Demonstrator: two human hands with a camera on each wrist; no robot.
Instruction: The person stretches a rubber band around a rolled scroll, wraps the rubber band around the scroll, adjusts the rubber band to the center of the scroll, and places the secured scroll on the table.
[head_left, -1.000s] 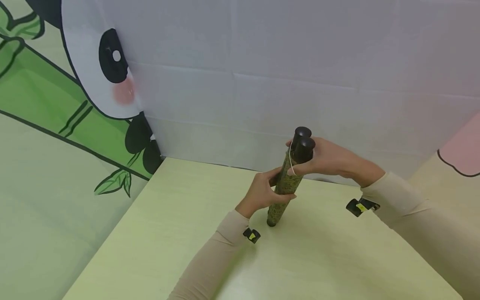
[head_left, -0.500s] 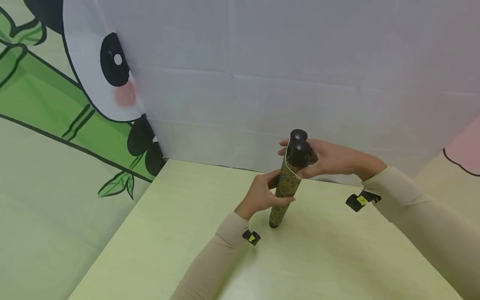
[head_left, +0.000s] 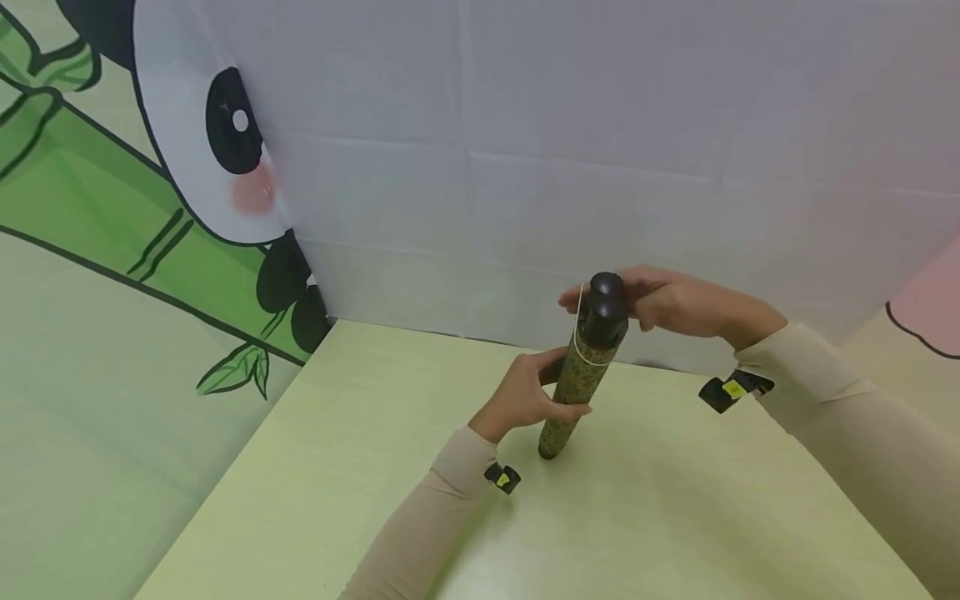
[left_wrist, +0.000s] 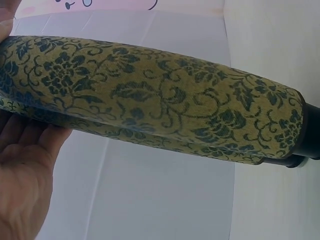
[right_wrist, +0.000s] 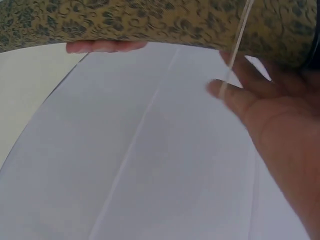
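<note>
A rolled scroll point(head_left: 581, 375), covered in olive-gold cloth with dark floral patterns, stands tilted in the head view, its lower end at the tabletop. It has two rolls lying side by side, with black knobs point(head_left: 606, 304) on top. My left hand point(head_left: 521, 392) grips it around the middle, thumb across the front. A thin whitish rubber band point(head_left: 588, 358) loops round the upper part. My right hand point(head_left: 675, 304) is beside and behind the knobs, a finger catching the band; in the right wrist view the band point(right_wrist: 240, 37) runs from the scroll to a fingertip point(right_wrist: 216, 87).
The pale yellow-green tabletop point(head_left: 360, 417) spreads under both forearms. A whitish cloth backdrop point(head_left: 465, 208) rises along its far edge. On the left stands a panel point(head_left: 112, 208) printed with a panda and bamboo. Both wrists carry small black cameras point(head_left: 502, 477).
My right thumb has come away from the scroll's front, and the hand has shifted slightly right. The band now crosses the cloth lower, below the knobs. My left hand keeps its grip.
</note>
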